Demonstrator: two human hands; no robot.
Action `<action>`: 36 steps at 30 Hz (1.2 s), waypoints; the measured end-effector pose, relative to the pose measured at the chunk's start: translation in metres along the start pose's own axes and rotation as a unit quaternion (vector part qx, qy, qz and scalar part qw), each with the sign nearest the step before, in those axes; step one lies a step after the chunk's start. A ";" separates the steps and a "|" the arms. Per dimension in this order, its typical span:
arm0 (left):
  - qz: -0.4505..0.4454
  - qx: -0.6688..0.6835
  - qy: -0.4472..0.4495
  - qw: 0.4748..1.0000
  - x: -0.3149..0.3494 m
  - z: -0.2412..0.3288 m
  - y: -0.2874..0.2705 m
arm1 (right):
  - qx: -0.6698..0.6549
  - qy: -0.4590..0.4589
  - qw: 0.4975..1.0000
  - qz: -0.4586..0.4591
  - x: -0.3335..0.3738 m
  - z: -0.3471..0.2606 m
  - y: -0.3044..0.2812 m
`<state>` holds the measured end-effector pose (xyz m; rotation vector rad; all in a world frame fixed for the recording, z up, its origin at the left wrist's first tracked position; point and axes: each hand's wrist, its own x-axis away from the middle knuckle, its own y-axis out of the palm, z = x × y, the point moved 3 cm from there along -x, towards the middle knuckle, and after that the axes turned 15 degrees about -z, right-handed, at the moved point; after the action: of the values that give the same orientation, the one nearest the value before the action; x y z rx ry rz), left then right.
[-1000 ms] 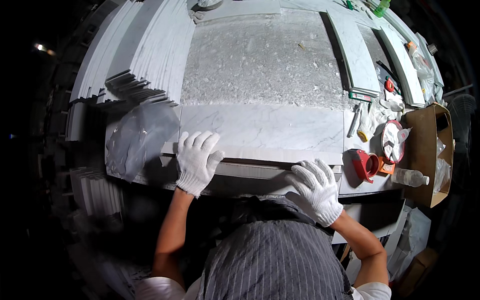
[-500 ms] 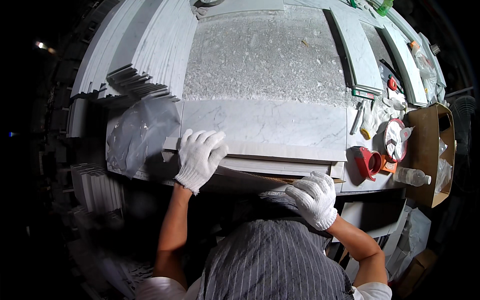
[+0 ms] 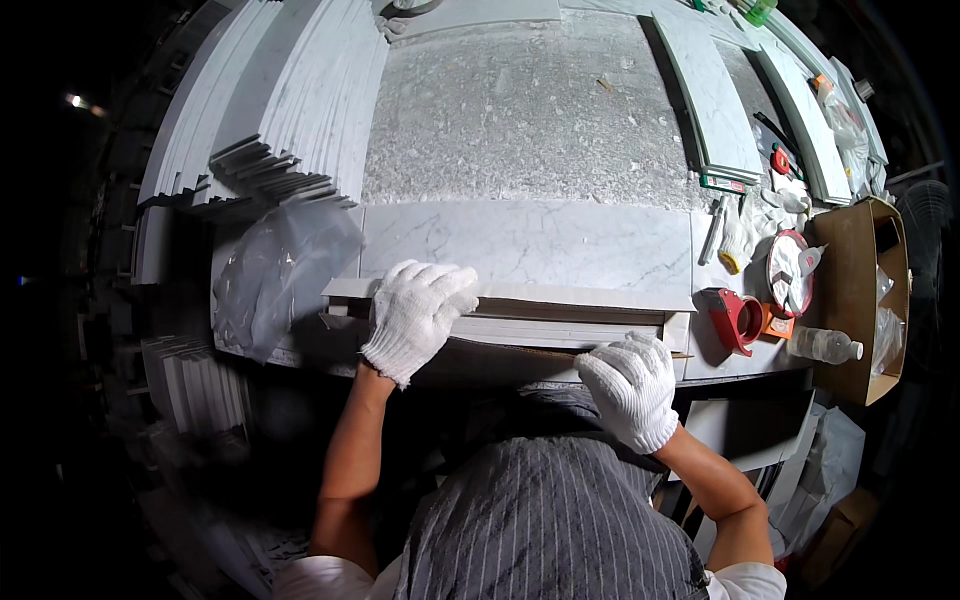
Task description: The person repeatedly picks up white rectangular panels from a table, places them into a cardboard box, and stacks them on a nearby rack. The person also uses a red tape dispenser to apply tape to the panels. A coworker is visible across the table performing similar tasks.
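Observation:
A long, narrow white carton (image 3: 345, 310) lies along the near edge of the worktop, its long flaps unfolded. Inside it show the pale edges of flat pieces (image 3: 560, 331), seemingly tiles. My left hand (image 3: 415, 318), in a white knitted glove, is closed over the left part of the far flap (image 3: 580, 296); its fingertips are partly hidden. Near the right end, my right hand (image 3: 635, 390), gloved alike, is closed on the near flap (image 3: 500, 358), whose brown edge faces up. Behind the carton lies a white marbled tile (image 3: 530, 240).
Stacked marbled tiles (image 3: 310, 90) stand at the far left, with a clear plastic bag (image 3: 285, 270) before them. On the right are a red tape dispenser (image 3: 735, 320), a water bottle (image 3: 825, 346), spare gloves (image 3: 740, 235) and an open brown cardboard box (image 3: 850, 300).
My left hand has slid a little to the right along the far flap. A wider dark gap now shows under that flap. My right hand has shifted only slightly.

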<state>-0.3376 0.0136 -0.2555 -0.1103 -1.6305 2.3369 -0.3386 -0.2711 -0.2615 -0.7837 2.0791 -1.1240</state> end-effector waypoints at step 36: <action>0.097 -0.161 -0.305 0.933 0.073 -0.092 0.007 | 0.044 0.022 0.979 -0.199 -0.045 0.045 0.011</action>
<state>-0.3881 0.1148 -0.2877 0.4554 -2.3878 2.3599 -0.2792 -0.2545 -0.2795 -1.1748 1.9403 -1.4464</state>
